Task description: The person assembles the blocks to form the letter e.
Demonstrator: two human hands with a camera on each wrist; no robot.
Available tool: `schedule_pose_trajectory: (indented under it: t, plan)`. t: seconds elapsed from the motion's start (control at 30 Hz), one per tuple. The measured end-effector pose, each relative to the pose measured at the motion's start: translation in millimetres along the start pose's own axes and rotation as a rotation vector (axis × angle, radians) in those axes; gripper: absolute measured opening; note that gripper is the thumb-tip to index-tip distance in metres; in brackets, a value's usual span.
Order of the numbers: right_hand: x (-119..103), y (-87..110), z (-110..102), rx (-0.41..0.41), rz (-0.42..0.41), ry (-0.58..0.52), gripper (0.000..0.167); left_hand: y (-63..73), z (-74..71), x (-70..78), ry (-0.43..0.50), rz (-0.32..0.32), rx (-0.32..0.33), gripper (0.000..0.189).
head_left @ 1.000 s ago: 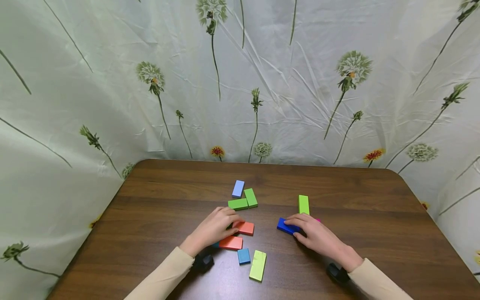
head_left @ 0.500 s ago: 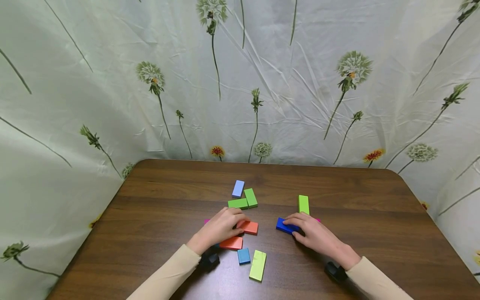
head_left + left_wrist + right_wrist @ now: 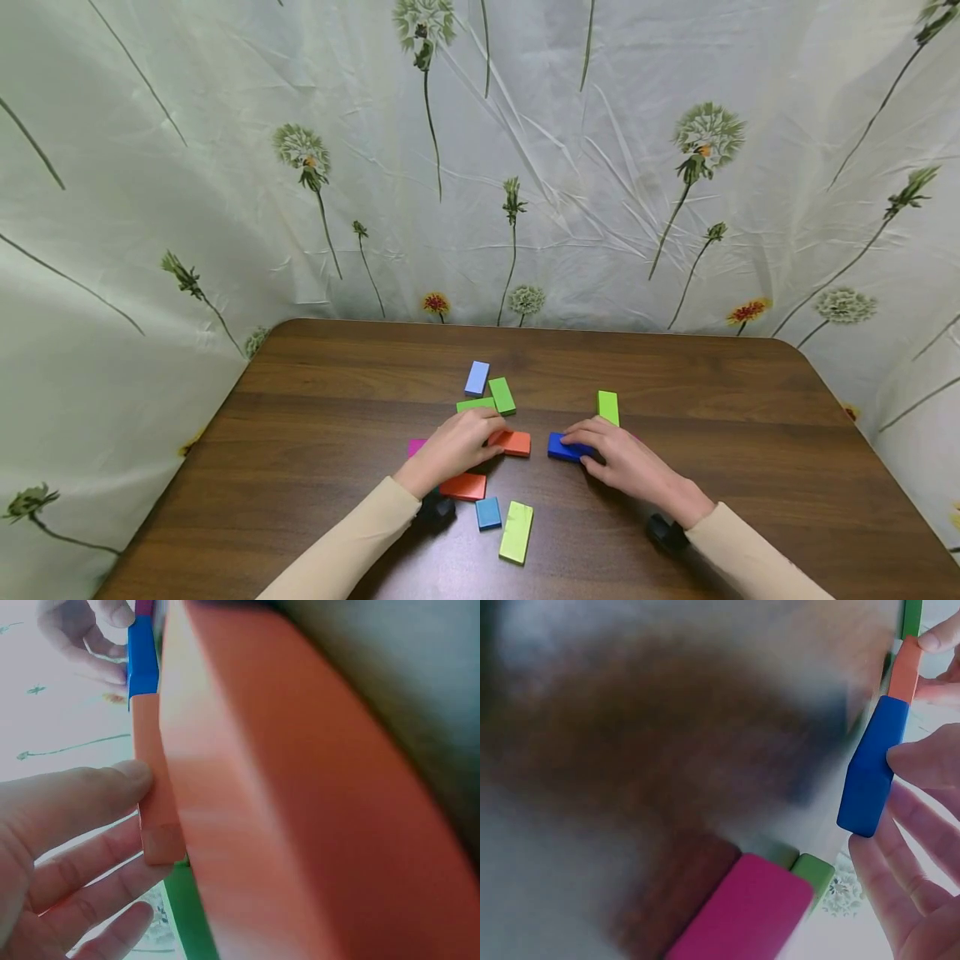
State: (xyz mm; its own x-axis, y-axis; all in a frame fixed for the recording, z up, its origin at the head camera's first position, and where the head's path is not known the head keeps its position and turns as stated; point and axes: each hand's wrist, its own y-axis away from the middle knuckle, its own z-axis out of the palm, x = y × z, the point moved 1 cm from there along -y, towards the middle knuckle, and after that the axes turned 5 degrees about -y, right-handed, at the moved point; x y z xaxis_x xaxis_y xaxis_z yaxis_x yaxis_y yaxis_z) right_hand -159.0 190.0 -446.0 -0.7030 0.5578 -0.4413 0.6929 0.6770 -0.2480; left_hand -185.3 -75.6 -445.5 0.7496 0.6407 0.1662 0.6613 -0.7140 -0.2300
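My left hand (image 3: pixel 459 448) pinches an orange-red block (image 3: pixel 516 443), thumb on the near long side and fingers on the far one. Opposite it, my right hand (image 3: pixel 626 458) holds a dark blue block (image 3: pixel 566 447) by its right part. The two blocks lie nearly in line, ends facing, with a narrow strip of wood between them in the head view. In the right wrist view thumb and fingers hold the blue block (image 3: pixel 874 765) at its sides. Close by the left hand's fingers, a green block (image 3: pixel 475 405) is partly covered.
Behind the hands lie a light blue block (image 3: pixel 476 378), a second green block (image 3: pixel 502 396) and a lime block (image 3: pixel 607 407). Nearer are another red block (image 3: pixel 462 486), a small blue square (image 3: pixel 488 513) and a yellow-green block (image 3: pixel 516 533). A magenta block (image 3: pixel 417 447) shows left.
My left hand has slid the orange-red block right and slightly away from me. My right hand has brought the blue block a little left and turned it straighter. Their gap has narrowed.
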Motion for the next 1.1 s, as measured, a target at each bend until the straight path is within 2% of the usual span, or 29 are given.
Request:
schedule_pose_trajectory:
  t: [0.37, 0.63, 1.1]
  plan:
    - [7.5, -8.1, -2.2, -0.052, 0.039, -0.021, 0.029, -16.6, 4.5, 4.5, -0.014, -0.012, -0.014, 0.021]
    - [10.1, -9.2, -1.7, -0.072, 0.057, -0.052, 0.029, -20.0, 8.0, 9.6, 0.01, -0.014, -0.02, 0.02]
    - [11.0, -6.6, -2.6, -0.077, 0.071, -0.057, 0.03, -22.4, 12.3, 15.9, -0.032, 0.006, 0.002, 0.02]
